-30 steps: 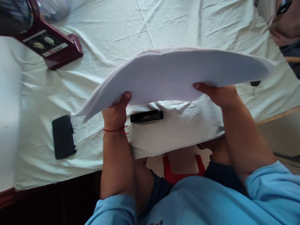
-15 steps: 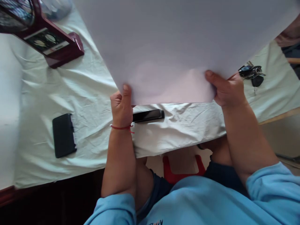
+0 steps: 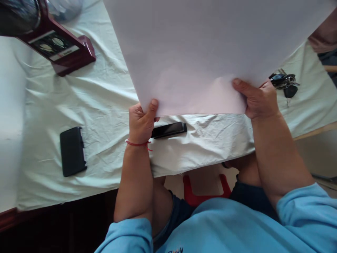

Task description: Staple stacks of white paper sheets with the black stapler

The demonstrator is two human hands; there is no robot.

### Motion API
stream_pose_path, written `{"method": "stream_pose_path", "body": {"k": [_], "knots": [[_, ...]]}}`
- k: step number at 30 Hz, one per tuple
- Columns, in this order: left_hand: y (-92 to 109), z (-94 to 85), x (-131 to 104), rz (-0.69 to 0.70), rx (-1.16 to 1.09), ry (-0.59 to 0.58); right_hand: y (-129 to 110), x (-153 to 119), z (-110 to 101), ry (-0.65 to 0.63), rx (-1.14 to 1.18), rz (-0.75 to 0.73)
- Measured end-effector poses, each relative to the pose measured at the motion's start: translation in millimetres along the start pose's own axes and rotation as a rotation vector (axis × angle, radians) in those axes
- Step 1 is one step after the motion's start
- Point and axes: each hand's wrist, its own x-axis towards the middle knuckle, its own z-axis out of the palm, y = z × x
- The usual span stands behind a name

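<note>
A large white sheet of paper (image 3: 195, 59) is held up over the table, its top running out of the frame. My left hand (image 3: 143, 121) grips its lower left corner, thumb on the near face and fingers behind. At the lower right corner my right hand (image 3: 258, 98) pinches the sheet the same way, and the paper bulges slightly near that thumb. Below the sheet's bottom edge, a black phone-like object (image 3: 170, 130) lies on the cloth, its left end hidden by my left hand.
The table has a pale green cloth (image 3: 105, 158). A dark case (image 3: 72, 151) lies at the left, a dark red stand (image 3: 71, 52) at the upper left beside clear plastic (image 3: 65, 10). Keys (image 3: 285, 83) lie at the right. A red stool (image 3: 193, 196) shows below.
My left hand has moved a little to the right with the sheet's left corner. My right hand has shifted slightly right, still holding the paper.
</note>
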Motion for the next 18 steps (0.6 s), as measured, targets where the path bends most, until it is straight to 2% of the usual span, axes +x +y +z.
{"method": "stream_pose_path", "body": {"k": [12,15,18], "knots": [[1.1,1.3,-2.3,-0.027,-0.067,-0.045,-4.0,-0.2,0.9,0.016,0.023,0.070],[2.2,1.0,-2.2,-0.013,-0.082,-0.074,-3.5,0.5,-0.4,0.000,0.043,0.082],[4.7,-1.3,-0.9,-0.054,-0.043,-0.114,-3.1,2.6,-5.0,0.012,0.008,0.111]]}}
